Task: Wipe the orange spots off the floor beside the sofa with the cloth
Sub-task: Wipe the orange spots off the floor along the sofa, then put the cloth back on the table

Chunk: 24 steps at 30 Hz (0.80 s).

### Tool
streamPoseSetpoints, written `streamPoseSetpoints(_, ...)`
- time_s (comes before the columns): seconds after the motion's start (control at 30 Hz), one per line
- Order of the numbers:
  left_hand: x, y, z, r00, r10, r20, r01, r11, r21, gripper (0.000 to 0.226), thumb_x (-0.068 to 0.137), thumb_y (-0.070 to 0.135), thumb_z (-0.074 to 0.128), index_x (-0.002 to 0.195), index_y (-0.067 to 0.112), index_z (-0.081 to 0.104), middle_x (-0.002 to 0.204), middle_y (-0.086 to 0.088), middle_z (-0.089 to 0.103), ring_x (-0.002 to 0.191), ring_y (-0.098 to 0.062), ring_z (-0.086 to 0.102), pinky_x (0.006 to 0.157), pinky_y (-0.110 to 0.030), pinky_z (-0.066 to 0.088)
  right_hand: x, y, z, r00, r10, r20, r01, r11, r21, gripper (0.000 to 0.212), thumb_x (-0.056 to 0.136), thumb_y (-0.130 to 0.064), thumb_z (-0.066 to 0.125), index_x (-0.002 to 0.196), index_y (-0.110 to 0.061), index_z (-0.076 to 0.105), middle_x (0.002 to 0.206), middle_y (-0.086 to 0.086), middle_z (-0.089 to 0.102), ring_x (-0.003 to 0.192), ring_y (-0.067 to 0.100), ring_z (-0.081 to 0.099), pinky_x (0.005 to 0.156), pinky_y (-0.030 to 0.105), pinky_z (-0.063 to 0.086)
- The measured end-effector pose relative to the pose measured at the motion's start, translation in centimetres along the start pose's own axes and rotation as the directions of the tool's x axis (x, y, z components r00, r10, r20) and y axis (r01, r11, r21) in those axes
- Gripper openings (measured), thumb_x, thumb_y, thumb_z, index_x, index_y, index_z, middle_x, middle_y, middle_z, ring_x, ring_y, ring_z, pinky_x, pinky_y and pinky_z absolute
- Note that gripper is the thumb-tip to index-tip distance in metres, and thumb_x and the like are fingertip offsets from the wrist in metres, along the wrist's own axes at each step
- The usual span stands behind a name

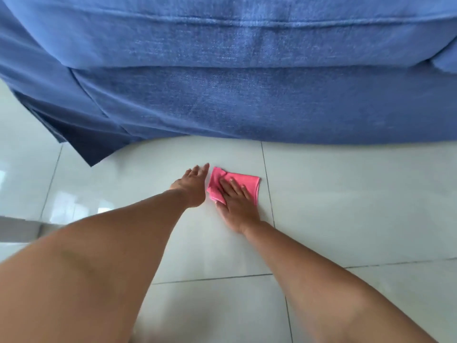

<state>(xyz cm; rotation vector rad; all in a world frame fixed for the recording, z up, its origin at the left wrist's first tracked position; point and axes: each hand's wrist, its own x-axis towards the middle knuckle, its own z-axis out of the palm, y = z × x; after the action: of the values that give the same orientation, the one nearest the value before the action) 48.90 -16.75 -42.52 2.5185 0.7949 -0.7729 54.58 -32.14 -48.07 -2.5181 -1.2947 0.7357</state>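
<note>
A pink cloth (243,182) lies folded flat on the pale tiled floor (346,206), a short way in front of the blue sofa (247,95). My right hand (236,204) presses palm-down on the cloth's near left part, fingers spread over it. My left hand (194,185) rests beside the cloth on its left, fingers together and pointing toward the sofa, holding nothing. No orange spots show on the visible floor; any under the cloth or my hands are hidden.
The sofa's blue fabric skirt (94,144) hangs down to the floor at the left. Dark grout lines (268,184) cross the glossy tiles. A pale object's edge (17,230) juts in at the far left.
</note>
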Motion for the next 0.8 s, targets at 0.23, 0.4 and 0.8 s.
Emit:
streamPoseSetpoints(0.23, -10.0, -5.2, -6.7, 0.982, -0.149, 0.112, 0.178, 0.928, -0.328, 0.086, 0.084, 0.020, 0.071, 0.155, 0.019, 0.021, 0.155, -0.005, 0.035, 0.140, -0.028, 0.037, 0.111, -0.037, 0.034, -3.5, -9.9, -7.5, 0.899, 0.246, 0.363, -0.409, 0.174, 0.896, 0.031, 0.091, -0.038, 0.051, 0.107, -0.016, 0.067, 0.092, 0.007, 0.065, 0.079, 0.021, 0.060, 0.072, 0.029, 0.043)
streamPoseSetpoints(0.4, -16.9, -8.9, -11.1, 0.967, -0.066, 0.246, 0.242, 0.536, -0.808, 0.098, 0.072, 0.053, 0.078, 0.151, 0.022, 0.030, 0.156, -0.006, 0.034, 0.144, -0.028, 0.031, 0.114, -0.049, 0.030, -6.4, -16.3, -13.4, 0.943, 0.069, 0.325, -0.318, -0.095, 0.943, 0.024, 0.092, -0.033, 0.053, 0.095, -0.016, 0.069, 0.089, 0.017, 0.067, 0.082, 0.032, 0.062, 0.084, 0.041, 0.047)
streamPoseSetpoints(0.8, -37.1, -20.3, -21.9, 0.990, 0.086, -0.115, -0.109, -0.063, -0.992, 0.042, 0.049, 0.030, 0.095, 0.079, 0.011, 0.072, 0.069, -0.002, 0.071, 0.061, -0.013, 0.068, 0.061, -0.025, 0.059, -12.6, -37.5, -24.0, 0.967, -0.240, 0.084, -0.068, 0.072, 0.995, 0.053, 0.069, -0.006, 0.078, 0.120, -0.008, 0.065, 0.114, 0.019, 0.069, 0.105, 0.036, 0.067, 0.098, 0.057, 0.048)
